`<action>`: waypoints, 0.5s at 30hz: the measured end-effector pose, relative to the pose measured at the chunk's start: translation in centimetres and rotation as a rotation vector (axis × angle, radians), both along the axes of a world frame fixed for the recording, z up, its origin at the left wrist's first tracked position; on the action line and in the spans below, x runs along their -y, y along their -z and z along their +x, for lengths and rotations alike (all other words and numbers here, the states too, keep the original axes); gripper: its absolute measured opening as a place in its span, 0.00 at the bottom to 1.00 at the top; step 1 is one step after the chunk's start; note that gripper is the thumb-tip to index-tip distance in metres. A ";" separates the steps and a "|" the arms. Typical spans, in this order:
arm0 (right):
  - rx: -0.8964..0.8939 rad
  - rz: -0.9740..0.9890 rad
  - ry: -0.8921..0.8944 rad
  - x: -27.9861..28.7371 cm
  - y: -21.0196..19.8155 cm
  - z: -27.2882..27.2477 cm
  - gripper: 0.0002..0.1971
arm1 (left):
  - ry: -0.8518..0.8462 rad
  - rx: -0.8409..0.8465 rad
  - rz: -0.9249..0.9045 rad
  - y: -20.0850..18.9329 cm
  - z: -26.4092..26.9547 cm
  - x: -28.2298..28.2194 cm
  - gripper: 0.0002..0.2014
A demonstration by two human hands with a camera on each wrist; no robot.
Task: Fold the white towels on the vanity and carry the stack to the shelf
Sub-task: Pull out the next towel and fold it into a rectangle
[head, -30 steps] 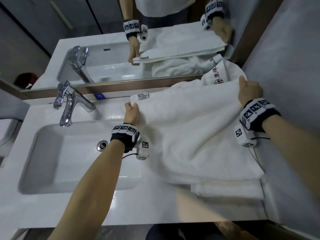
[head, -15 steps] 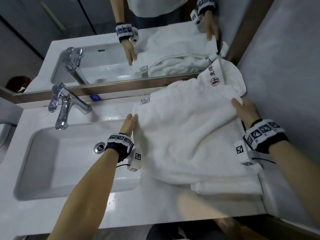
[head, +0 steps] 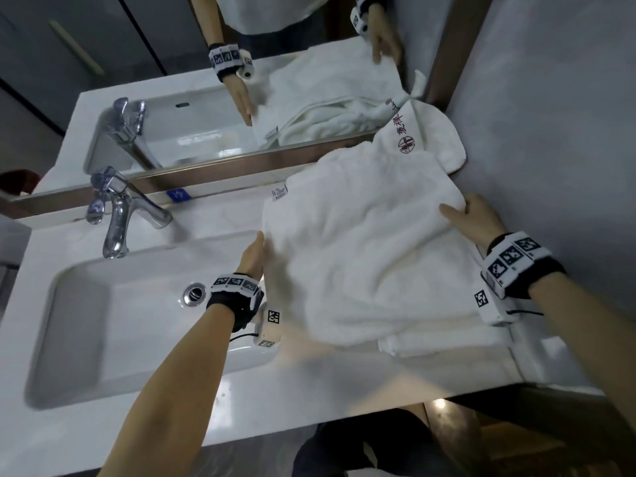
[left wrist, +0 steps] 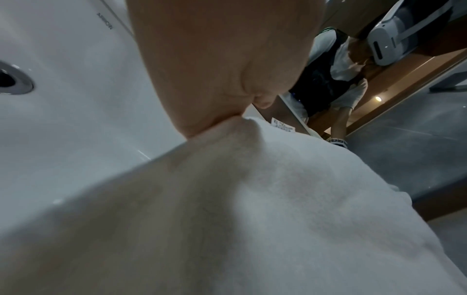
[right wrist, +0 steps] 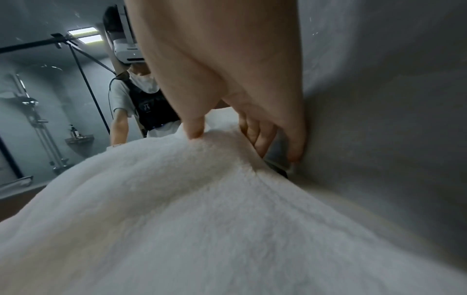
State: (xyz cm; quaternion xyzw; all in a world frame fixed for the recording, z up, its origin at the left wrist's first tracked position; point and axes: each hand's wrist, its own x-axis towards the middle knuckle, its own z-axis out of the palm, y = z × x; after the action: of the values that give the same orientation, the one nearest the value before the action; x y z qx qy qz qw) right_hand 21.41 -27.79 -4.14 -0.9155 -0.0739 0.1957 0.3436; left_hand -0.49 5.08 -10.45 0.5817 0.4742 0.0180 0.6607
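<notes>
Soft white towel (head: 371, 256) is lying folded on another folded towel (head: 444, 347), on the desk (head: 258, 390).
It is sagging and bunching, so it is probably handling limp and light, and its edges are offering the best hold. The left grip (head: 253, 258) is lying flat-fingered against its left edge. The right grip (head: 476, 218) is straddling the wall-side edge, thumb on top; whether it is pinching, I cannot tell.

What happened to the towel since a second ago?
The left hand and right hand drew the far edge of the towel toward the person and laid it down. The left let go and now lies flat against the left edge; the right thumb rests on top. The faucet and folded towel underneath stayed.
</notes>
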 end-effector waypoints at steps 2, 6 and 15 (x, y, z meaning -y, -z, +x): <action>-0.028 0.002 0.002 0.4 -0.1 -0.8 0.25 | -0.001 0.069 -0.042 -0.1 -0.7 0.2 0.18; 0.075 0.023 0.022 0.6 -0.3 -1.4 0.11 | 0.159 0.106 0.100 -0.7 -1.2 0.4 0.07; 0.038 -0.024 0.109 1.4 -0.6 -1.9 0.21 | 0.208 -0.024 0.226 -1.2 -1.3 -0.1 0.13</action>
State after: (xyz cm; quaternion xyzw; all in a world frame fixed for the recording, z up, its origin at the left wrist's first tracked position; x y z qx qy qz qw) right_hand 19.46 -29.16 -3.58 -0.9258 -0.0280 0.1601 0.3414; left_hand -1.84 5.19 -9.20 0.6985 0.4140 -0.0044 0.5836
